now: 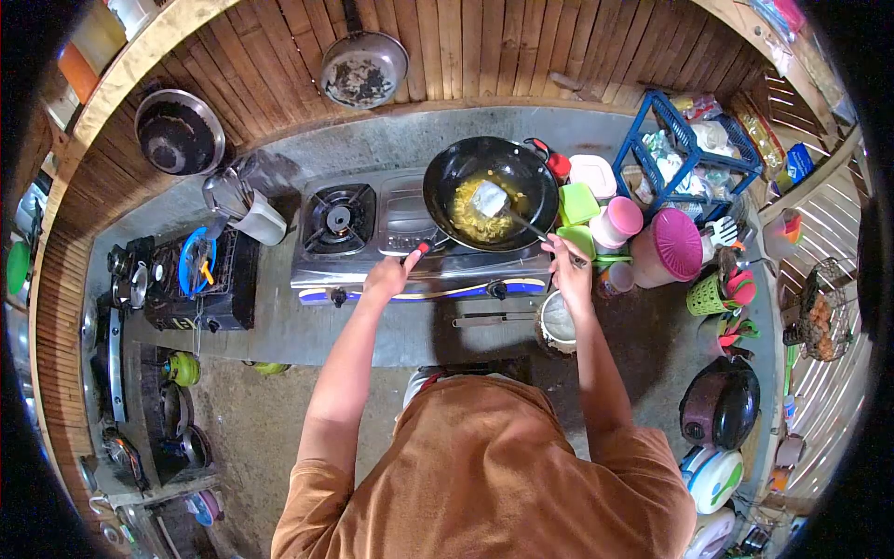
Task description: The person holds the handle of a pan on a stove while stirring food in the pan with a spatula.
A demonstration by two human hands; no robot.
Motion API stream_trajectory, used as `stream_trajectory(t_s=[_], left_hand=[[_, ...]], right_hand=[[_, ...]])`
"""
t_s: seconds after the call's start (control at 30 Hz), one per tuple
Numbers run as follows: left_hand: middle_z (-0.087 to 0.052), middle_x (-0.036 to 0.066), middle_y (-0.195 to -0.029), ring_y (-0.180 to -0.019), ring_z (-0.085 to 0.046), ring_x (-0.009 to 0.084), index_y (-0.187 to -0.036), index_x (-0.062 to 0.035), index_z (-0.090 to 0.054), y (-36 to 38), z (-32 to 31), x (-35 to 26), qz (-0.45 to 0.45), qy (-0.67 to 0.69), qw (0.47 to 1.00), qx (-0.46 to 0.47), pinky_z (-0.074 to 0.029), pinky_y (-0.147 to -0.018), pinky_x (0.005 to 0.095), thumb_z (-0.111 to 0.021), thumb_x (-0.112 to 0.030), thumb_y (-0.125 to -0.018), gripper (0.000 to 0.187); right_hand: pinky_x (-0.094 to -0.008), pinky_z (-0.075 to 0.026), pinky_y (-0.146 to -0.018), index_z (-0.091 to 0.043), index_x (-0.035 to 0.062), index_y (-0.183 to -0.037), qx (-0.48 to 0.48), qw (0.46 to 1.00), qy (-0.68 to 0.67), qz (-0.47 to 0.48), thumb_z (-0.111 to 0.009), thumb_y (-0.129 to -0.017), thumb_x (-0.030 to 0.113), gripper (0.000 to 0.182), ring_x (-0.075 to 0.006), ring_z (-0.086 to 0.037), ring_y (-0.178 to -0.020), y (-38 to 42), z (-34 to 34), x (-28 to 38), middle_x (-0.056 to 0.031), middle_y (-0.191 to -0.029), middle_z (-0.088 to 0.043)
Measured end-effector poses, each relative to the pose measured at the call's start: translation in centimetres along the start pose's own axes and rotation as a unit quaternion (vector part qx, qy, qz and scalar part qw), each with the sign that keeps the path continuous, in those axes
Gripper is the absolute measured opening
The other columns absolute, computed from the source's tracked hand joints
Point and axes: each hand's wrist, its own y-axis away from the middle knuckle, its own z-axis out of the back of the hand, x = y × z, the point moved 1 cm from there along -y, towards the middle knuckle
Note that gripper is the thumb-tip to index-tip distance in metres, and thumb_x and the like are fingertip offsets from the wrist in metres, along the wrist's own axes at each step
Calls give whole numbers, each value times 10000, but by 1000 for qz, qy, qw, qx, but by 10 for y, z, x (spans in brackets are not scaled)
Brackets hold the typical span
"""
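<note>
A black wok (449, 166) sits over the right burner of the gas stove (402, 207), with yellow food (470, 217) in oil at its bottom. My left hand (389, 277) is closed around the wok's near-left handle (423, 249), whose red end shows by the thumb. In my right hand (568, 270) is the handle of a metal spatula (489, 199). Its flat blade lies inside the wok on the food. Another red-and-black handle (557, 163) stands at the wok's far right rim.
Green and pink containers (619, 221) stand close right of the wok. Behind them is a blue rack (694, 154). Near my right forearm sits a round container (558, 319); a knife-like tool (494, 320) lies left of it. A utensil holder (261, 222) stands left of the stove.
</note>
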Motion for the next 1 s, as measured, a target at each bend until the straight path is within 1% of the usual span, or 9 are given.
stream_trajectory(t_s=[0.07,0.13,0.23,0.53,0.6,0.7,0.77,0.93,1.0], left_hand=[[-635,247,-1125,-1122,-571,401,-1172,-17,-629,-3,-3,2,15,-11,1000,-7,-430,-967,471,-338,-721,-887,813],[-637,248,-1119,-1115,-575,400,-1171,-18,-629,-7,-8,7,1,-5,1000,-17,-431,-963,472,-338,-719,-889,809],[-645,249,-1099,-1096,-586,399,-1161,-16,-633,-5,-5,5,-4,2,1000,-12,-435,-955,475,-340,-715,-891,804],[-634,275,-1086,-1089,-580,419,-1123,10,-643,5,3,-3,2,7,1000,-5,-439,-949,482,-343,-710,-894,813],[-651,265,-1052,-1070,-595,412,-1104,23,-645,4,3,-2,3,5,1000,-6,-442,-939,485,-344,-727,-884,837],[-640,281,-1064,-1077,-584,429,-1076,25,-657,6,4,-5,-12,8,1000,-9,-440,-938,491,-346,-731,-882,840],[-591,293,-1169,-1134,-552,424,-1161,25,-617,8,7,-8,-2,2,1000,7,-429,-969,480,-331,-709,-897,831],[-589,284,-1188,-1153,-545,413,-1206,21,-589,0,4,-1,10,1,1000,22,-426,-979,473,-338,-721,-886,846],[-587,281,-1196,-1159,-542,410,-1225,17,-576,-5,-3,4,5,11,1000,24,-424,-983,471,-341,-724,-884,849]], right_hand=[[-201,-428,-549,-658,35,-1160,1,990,81,114,-564,-971,313,349,-59,-514,-589,-7,4,4,-86,-991,-714],[-237,-488,-642,-667,28,-1139,-9,981,134,138,-579,-963,277,316,-120,-612,-691,-9,9,17,-99,-992,-714],[-333,-515,-811,-685,6,-1062,-31,906,266,329,-615,-933,200,243,-257,-685,-894,-11,15,35,-161,-973,-707],[-361,-518,-750,-689,-10,-1006,-17,890,367,271,-630,-899,190,233,-348,-669,-831,8,12,52,-215,-916,-681],[-355,-519,-722,-694,-9,-1004,-11,900,337,275,-612,-916,220,259,-303,-677,-753,3,11,35,-197,-900,-696],[-261,-492,-588,-687,-2,-1067,11,979,184,82,-593,-943,296,336,-91,-611,-623,11,-3,35,-141,-876,-724],[-245,-481,-566,-682,2,-1085,17,985,148,90,-590,-946,298,340,-78,-584,-593,-1,-2,18,-134,-889,-724],[-226,-459,-531,-674,23,-1122,-5,991,89,101,-593,-948,288,328,-58,-521,-535,-7,-3,23,-121,-938,-720],[-253,-493,-615,-678,30,-1117,-26,973,151,172,-607,-942,254,293,-85,-592,-640,-16,6,20,-116,-952,-717]])
